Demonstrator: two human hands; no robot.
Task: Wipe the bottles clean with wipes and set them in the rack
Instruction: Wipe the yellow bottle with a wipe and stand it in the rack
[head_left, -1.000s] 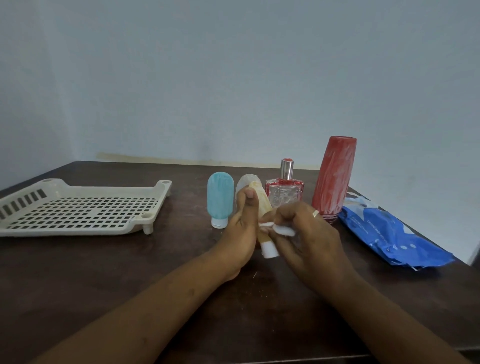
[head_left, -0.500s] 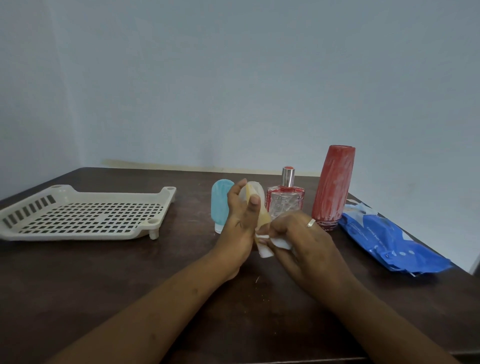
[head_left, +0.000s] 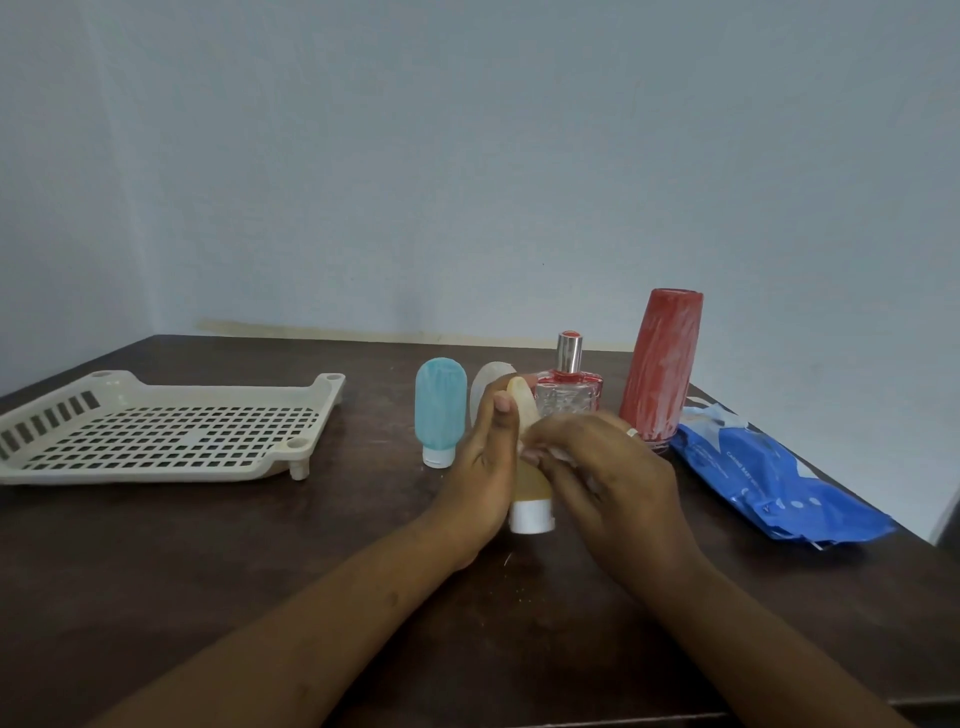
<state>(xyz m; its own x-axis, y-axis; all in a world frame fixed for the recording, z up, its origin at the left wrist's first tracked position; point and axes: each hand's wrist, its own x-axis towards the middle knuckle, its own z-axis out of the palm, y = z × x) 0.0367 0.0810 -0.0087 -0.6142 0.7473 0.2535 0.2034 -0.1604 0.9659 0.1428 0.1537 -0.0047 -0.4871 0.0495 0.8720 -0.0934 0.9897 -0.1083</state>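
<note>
Holding the small yellow squeezy plastic bottle (head_left: 530, 483) should be easy, I think. It looks light and soft, so it will squash a bit if it is pressed hard, and it may get slippery once the wiping makes it wet. The best place to take hold looks like its fat middle, not the thin top end or the white cap (head_left: 531, 517). Right now the bottle is between the two hands, cap end down, over the dark brown wooden table (head_left: 260, 561) and just in front of the other bottles. I cannot tell if the cap touches the table. The left hand (head_left: 485, 462) is wrapped round the bottle's left side, with a fingertip up near the top end. The right hand (head_left: 608, 473) is curled in close, pinching a small white wipe (head_left: 563, 456) against the bottle's right side. This hand is blurry, so I cannot tell how each finger lies. Behind the hands stand a blue squeezy bottle (head_left: 440, 410), a pale white squeezy bottle (head_left: 485, 379), a glass perfume bottle with a silver cap (head_left: 569, 395) and a tall red bottle (head_left: 662, 369). A blue pack of wipes (head_left: 769, 478) lies at the far right. The cream plastic rack with holes (head_left: 130, 474) sits well apart on the left, where the yellow bottle must go once it is clean.
</note>
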